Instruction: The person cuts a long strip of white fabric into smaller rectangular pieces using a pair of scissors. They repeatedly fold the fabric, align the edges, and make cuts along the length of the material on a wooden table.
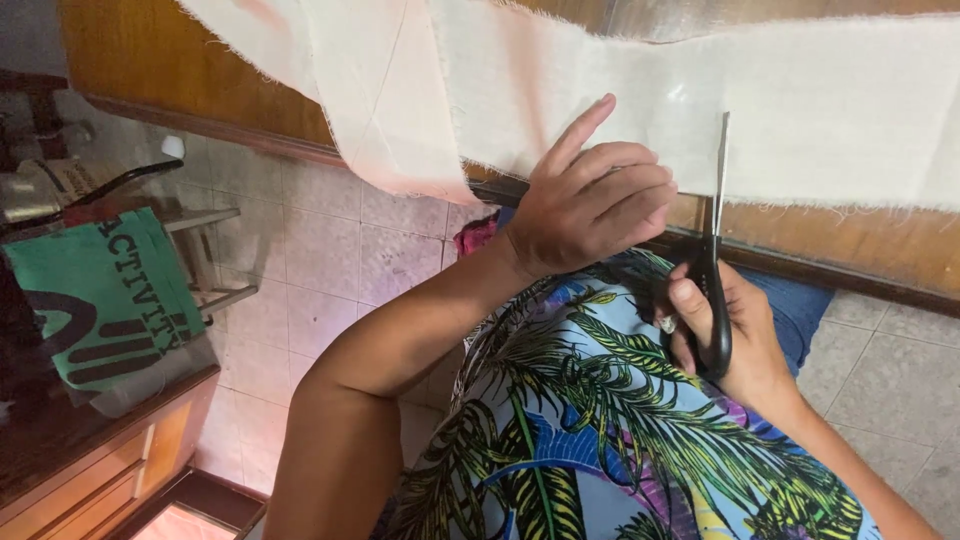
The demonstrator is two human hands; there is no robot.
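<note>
Scissors [714, 240], gripped in the right hand [735, 335], had barely bitten the near edge of the cream cloth [800, 110] on the table; left hand [590, 205], fingers together, pinned it. Most stayed uncut.

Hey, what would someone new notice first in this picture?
The long strip of cream cloth with frayed edges lies along the wooden table at the top. The left hand presses it flat at centre, while the right hand holds black scissors, blades at the cloth's lower edge.
</note>
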